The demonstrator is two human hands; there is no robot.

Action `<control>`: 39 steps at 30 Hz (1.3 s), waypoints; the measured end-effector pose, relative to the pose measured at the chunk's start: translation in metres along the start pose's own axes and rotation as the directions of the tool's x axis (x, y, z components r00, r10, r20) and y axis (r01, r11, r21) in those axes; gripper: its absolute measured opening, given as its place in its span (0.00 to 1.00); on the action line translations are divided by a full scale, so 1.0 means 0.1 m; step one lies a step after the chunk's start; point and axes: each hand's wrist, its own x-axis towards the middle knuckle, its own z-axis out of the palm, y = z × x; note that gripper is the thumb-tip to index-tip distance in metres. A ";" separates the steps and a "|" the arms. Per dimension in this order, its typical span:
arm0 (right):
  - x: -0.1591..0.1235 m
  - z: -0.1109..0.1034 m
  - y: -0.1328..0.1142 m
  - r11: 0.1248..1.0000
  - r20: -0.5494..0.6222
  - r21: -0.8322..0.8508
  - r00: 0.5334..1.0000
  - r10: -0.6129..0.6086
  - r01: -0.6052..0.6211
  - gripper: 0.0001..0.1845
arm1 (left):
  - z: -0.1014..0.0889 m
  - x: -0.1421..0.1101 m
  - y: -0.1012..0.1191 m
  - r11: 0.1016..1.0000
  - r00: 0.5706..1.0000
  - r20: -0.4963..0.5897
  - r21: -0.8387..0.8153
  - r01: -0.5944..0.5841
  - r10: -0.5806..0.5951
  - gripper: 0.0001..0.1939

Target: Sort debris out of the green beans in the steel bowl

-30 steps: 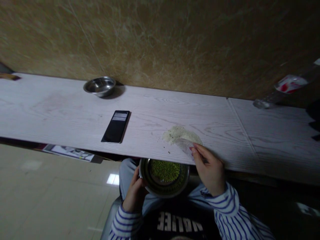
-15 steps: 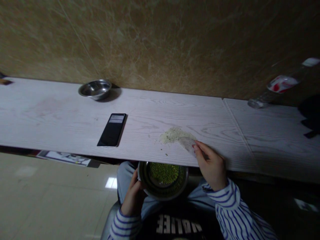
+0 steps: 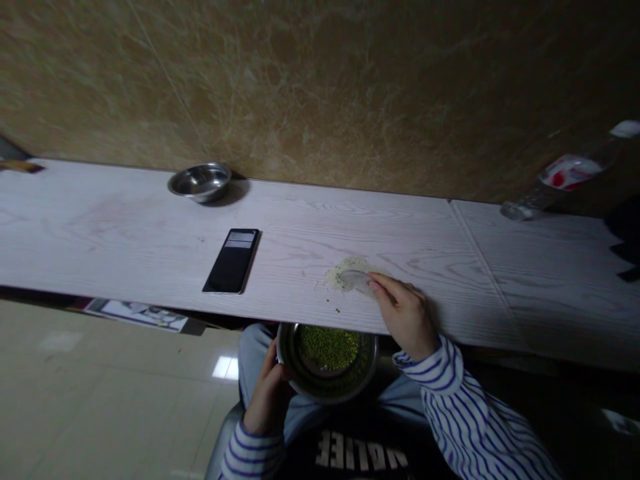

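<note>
My left hand [image 3: 269, 393] grips the rim of a steel bowl [image 3: 327, 393] over my lap, just below the table's front edge. Green beans [image 3: 330, 348], like mung beans, lie inside it. A thin, see-through plastic piece [image 3: 356, 280] is pinched between the thumb and fingers of my right hand [image 3: 405, 310]; its exact kind is unclear. It rests at a pile of rice-like white grains [image 3: 345, 268] with dark specks in it, hiding part of the pile. A few loose beans [image 3: 337, 310] lie between the pile and the table edge.
A black phone [image 3: 231, 261] lies left of the pile on the whitish table [image 3: 125, 233]. Farther back, a second steel bowl [image 3: 200, 183] stands near the wall. At the right a clear bottle [image 3: 570, 172] stands by a dark object [image 3: 625, 230].
My right hand has moved a little left with the plastic piece, which now covers more of the grain pile. My left hand still holds the bowl. The view has shifted slightly.
</note>
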 end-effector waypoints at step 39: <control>-0.08 0.02 0.11 0.900 0.246 0.315 0.942 0.229 -0.301 0.15 | 0.01 -0.04 0.01 1.000 1.000 0.012 -0.004 -0.007 0.007 0.35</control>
